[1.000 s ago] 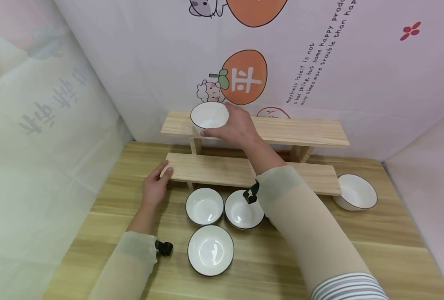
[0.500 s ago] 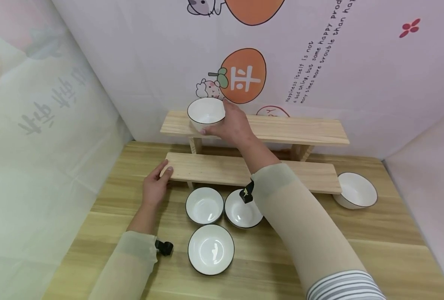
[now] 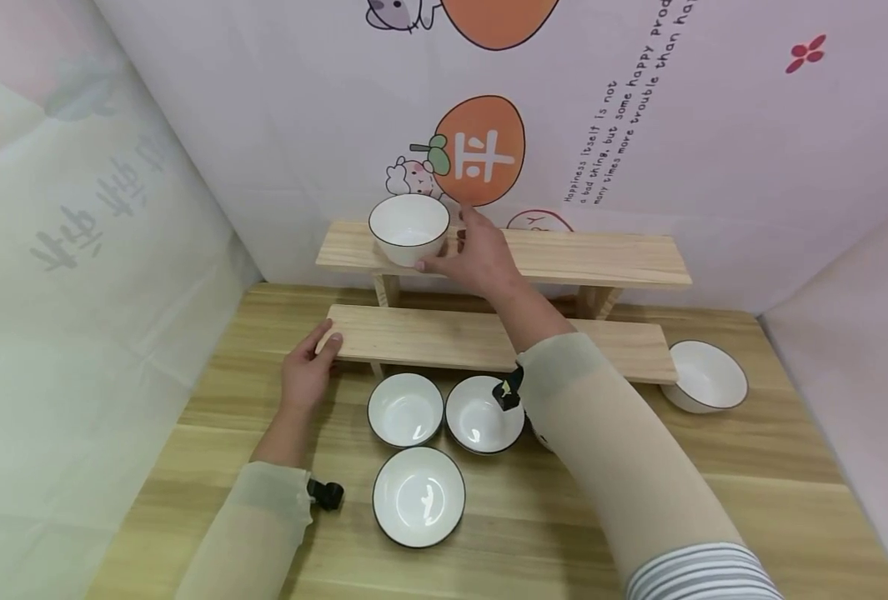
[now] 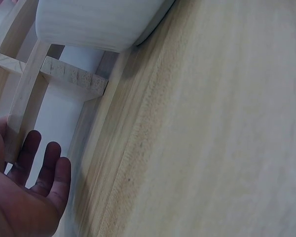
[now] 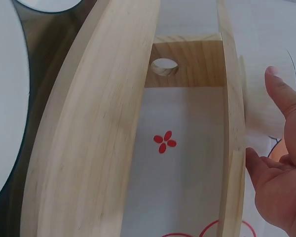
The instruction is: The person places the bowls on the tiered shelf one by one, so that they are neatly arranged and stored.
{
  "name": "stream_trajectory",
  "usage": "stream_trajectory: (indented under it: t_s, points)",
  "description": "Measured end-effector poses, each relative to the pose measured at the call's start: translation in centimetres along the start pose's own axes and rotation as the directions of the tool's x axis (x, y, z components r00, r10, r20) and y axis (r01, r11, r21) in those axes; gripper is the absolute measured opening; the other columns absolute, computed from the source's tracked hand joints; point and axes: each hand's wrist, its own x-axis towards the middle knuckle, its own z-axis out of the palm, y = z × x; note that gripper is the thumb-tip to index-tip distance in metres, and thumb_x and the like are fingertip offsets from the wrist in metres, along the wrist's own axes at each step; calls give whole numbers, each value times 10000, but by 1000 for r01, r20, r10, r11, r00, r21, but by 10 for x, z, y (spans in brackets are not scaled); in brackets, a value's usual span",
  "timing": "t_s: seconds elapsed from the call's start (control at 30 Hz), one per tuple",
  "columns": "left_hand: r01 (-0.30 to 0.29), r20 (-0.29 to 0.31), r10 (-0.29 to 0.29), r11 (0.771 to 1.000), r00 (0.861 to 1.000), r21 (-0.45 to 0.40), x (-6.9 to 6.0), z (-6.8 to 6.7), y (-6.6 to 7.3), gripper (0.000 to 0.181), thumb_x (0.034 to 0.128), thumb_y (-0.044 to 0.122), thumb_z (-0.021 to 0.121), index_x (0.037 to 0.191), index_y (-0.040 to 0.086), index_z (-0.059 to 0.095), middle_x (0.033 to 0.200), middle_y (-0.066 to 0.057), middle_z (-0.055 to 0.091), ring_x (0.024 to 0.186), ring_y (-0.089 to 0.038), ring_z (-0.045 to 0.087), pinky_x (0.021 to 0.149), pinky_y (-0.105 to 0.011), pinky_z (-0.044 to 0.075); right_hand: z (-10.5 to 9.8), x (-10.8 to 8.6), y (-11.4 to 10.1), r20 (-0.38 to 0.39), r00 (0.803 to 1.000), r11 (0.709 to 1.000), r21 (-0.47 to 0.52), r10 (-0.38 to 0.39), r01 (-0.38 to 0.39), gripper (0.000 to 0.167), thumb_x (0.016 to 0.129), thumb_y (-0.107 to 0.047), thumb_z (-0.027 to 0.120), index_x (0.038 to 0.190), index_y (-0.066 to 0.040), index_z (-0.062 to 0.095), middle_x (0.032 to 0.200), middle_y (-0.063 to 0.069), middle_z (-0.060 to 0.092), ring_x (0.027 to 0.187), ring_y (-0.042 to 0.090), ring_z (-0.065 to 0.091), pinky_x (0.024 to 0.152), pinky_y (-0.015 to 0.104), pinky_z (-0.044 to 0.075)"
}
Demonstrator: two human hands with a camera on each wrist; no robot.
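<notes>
A white bowl with a dark rim [image 3: 409, 229] sits upright near the left end of the upper board of a two-tier wooden shelf [image 3: 594, 257]. My right hand [image 3: 481, 254] is spread beside its right side. The thumb tip lies at or very near the bowl's wall, and the other fingers stand apart from it. In the right wrist view, thumb and fingers of the right hand [image 5: 281, 143] are parted around no object. My left hand [image 3: 308, 371] holds the left end of the lower board [image 3: 413, 333]. The left wrist view shows this hand [image 4: 29, 192] with the board's end between thumb and fingers.
Before the shelf, white bowls stand on the wooden table [image 3: 534, 542]: a left one [image 3: 406, 410], a middle one [image 3: 481, 417], a front one [image 3: 418, 497], and another partly hidden by the right sleeve. A further bowl [image 3: 708, 377] stands by the shelf's right end. Printed cloth walls enclose the table.
The right hand has set the bowl down slightly farther left on the upper board and loosened its grip, its fingers now parting from the rim. The left hand stays on the lower board.
</notes>
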Motion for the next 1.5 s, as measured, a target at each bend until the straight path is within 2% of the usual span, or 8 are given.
stream_trajectory:
  t_s: [0.1, 0.23, 0.37, 0.53, 0.77, 1.03, 1.27, 1.5]
  points:
    - [12, 12, -12, 1000, 1000, -2, -8, 1, 12, 491, 1022, 262, 696, 1474, 102, 587, 1609, -35, 438, 1347, -242, 534, 977, -383, 575, -4, -4, 8, 11, 1000, 1000, 9, 20, -20, 1215, 765, -490, 920, 1671, -152, 185, 1623, 101, 404, 1336, 271, 540, 1047, 351, 526]
    - [8, 18, -8, 1000, 1000, 14, -16, 1, 24, 493, 1028, 247, 686, 1475, 70, 579, 1609, -68, 437, 1375, -246, 513, 990, -379, 568, -10, -12, 19, 17, 999, 999, 32, 32, -33, 1248, 767, -480, 923, 1681, -169, 133, 1638, 79, 382, 1354, 239, 525, 1080, 332, 502]
    - [4, 14, -5, 1000, 1000, 17, -19, 1, 27, 483, 1031, 244, 682, 1470, 67, 585, 1602, -48, 450, 1370, -211, 512, 1027, -418, 544, -16, -22, 29, 0, 999, 995, 97, 39, -39, 1229, 775, -436, 930, 1681, -174, 141, 1646, 53, 368, 1384, 214, 509, 1084, 287, 490]
    - [17, 16, -16, 1000, 1000, -9, -12, 0, 18, 493, 1029, 259, 683, 1484, 99, 576, 1610, -13, 439, 1290, -221, 558, 992, -413, 568, -25, -36, 39, -49, 998, 985, 172, 30, -22, 1155, 806, -344, 924, 1675, -180, 182, 1643, 32, 378, 1415, 209, 491, 1077, 258, 486]
    - [-32, -14, 32, 999, 999, 19, 5, -3, -8, 565, 980, 438, 725, 1475, 194, 603, 1601, 51, 456, 1323, -177, 554, 896, -258, 589, -35, -54, 48, -103, 995, 972, 234, 9, 15, 1125, 808, -316, 924, 1672, -206, 212, 1640, -16, 384, 1414, 178, 486, 1087, 264, 479]
    - [-19, -8, 19, 999, 1000, 38, 4, -2, -10, 561, 967, 475, 726, 1460, 229, 617, 1599, 68, 452, 1369, -176, 522, 947, -299, 580, -43, -71, 57, -129, 992, 972, 230, -18, 47, 1144, 789, -375, 933, 1671, -228, 218, 1645, -17, 381, 1423, 175, 479, 1094, 281, 478]
    - [-21, -7, 22, 999, 1000, 37, 4, -1, -11, 567, 970, 482, 720, 1468, 233, 611, 1582, 95, 477, 1330, -168, 550, 915, -272, 586, -51, -86, 69, -149, 988, 967, 241, -43, 78, 1097, 816, -295, 921, 1665, -227, 230, 1638, 28, 389, 1421, 204, 484, 1103, 299, 476]
    - [-21, -17, 22, 999, 1000, 46, 4, -1, -11, 569, 972, 475, 720, 1472, 226, 608, 1582, 97, 478, 1346, -166, 540, 881, -214, 575, -58, -95, 78, -154, 988, 964, 257, -25, 64, 1079, 835, -281, 907, 1666, -239, 219, 1638, 12, 386, 1430, 212, 474, 1107, 340, 482]
